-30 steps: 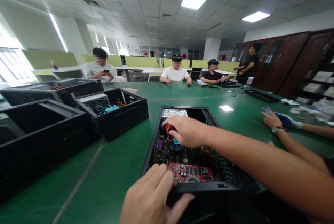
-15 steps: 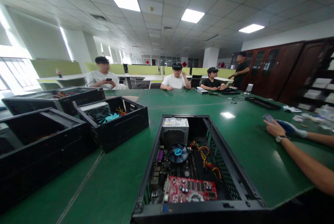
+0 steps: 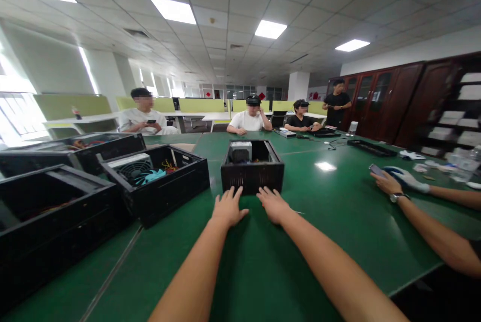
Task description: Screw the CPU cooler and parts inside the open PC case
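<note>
Head view: black case (image 3: 252,176) sits just beyond 2 hands (image 3: 227,208) (image 3: 274,206).

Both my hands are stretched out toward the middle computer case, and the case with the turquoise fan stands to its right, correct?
The side is wrong: in the head view, the turquoise-fan case stands left of the middle computer case.

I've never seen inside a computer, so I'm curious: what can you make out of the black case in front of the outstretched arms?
The black computer case lies flat on the green table, open on top. It looks like metal, with narrow slits in its near wall. A silver-grey power supply sits inside, far left; the rest is dark or hidden. The person's fingertips reach that wall's lower edge, but contact is unclear.
</note>
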Demonstrator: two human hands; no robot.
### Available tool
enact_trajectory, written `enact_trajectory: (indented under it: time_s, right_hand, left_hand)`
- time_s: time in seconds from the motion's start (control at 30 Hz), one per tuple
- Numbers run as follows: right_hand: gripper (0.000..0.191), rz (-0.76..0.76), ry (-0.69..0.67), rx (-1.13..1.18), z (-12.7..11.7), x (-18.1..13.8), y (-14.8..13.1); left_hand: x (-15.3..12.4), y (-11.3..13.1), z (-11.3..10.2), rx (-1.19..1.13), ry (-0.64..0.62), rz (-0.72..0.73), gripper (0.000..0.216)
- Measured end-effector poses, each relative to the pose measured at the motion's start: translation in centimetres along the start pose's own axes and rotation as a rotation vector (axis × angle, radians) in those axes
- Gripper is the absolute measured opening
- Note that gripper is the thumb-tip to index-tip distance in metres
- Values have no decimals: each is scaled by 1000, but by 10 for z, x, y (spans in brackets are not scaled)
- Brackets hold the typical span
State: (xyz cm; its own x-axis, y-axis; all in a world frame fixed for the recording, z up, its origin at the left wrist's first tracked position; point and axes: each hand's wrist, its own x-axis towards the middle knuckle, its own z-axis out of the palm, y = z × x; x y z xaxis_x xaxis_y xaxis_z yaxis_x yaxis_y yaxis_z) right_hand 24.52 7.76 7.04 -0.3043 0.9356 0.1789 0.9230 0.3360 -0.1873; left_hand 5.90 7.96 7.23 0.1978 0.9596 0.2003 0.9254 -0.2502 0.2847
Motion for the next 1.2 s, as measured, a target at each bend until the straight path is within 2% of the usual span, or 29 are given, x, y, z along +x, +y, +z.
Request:
enact_trajectory:
  time_s: [0.07, 0.17, 0.27, 0.37, 0.6, 0.77, 1.2]
  right_hand:
    - [32, 67, 7, -26, 26, 6, -11]
    - [27, 112, 77, -30, 52, 1, -18]
    - [28, 131, 132, -5, 63, -7, -16]
    - [30, 141, 142, 23, 66, -9, -11]
    - [26, 121, 125, 63, 69, -7, -6]
    - [33, 118, 122, 70, 71, -5, -3]
    - [35, 121, 131, 95, 66, -4, 1]
  left_hand:
    - [15, -13, 19, -47, 21, -51, 52]
    - [0, -34, 45, -162, 91, -1, 43]
    - [-13, -47, 55, -285, 179, 48, 34]
    - [-9, -51, 54, -381, 227, 32, 28]
    - [-5, -45, 54, -509, 196, 106, 23]
    - [-6, -47, 56, -529, 184, 113, 22]
    - [-3, -42, 58, -511, 132, 129, 21]
